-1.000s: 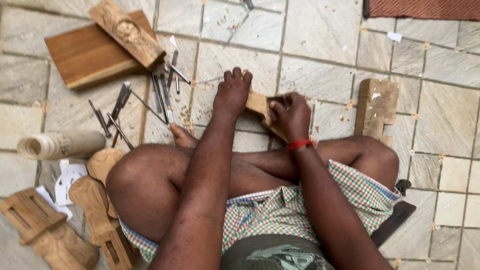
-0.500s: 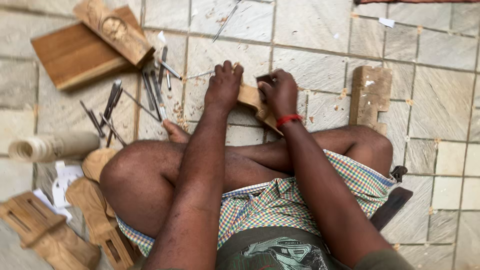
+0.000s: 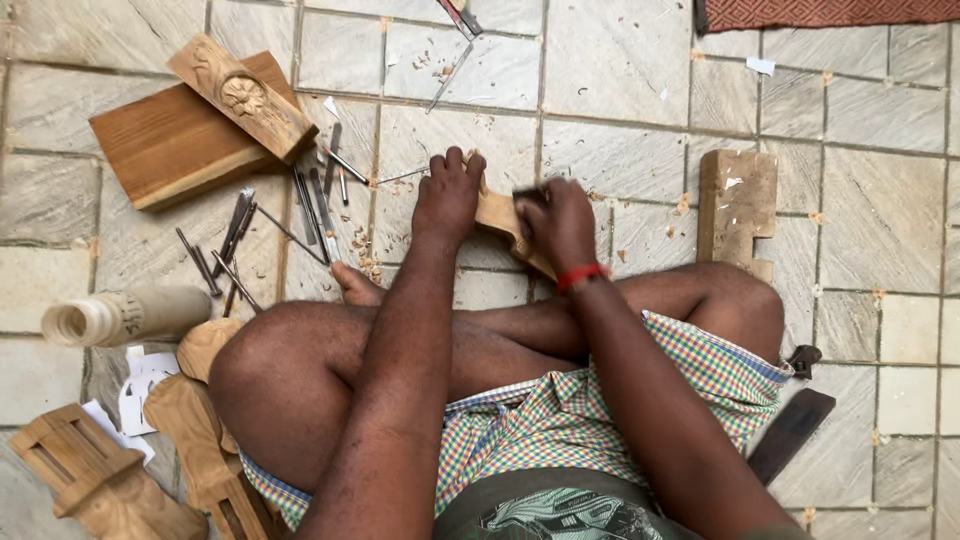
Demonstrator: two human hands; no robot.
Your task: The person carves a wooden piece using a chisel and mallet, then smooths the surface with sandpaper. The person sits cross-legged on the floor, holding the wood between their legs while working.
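I sit cross-legged on a stone tile floor. My left hand [image 3: 449,195] grips the far end of a small pale wood piece [image 3: 497,214] that lies in front of my legs. My right hand [image 3: 558,221], with a red band at the wrist, is closed over the near right part of the same piece; what it holds is blurred, and any tool in it is hidden. Wood shavings lie around the piece.
Several metal carving tools [image 3: 300,205] lie at the left. A carved wood block [image 3: 243,97] rests on a brown plank [image 3: 165,150]. A notched wood block [image 3: 738,205] is at the right, a paper roll [image 3: 120,316] and carved wood parts [image 3: 95,480] at the lower left.
Both hands stay on the wood piece; the right hand shifts slightly on it, blurred with motion. The view has shifted slightly.
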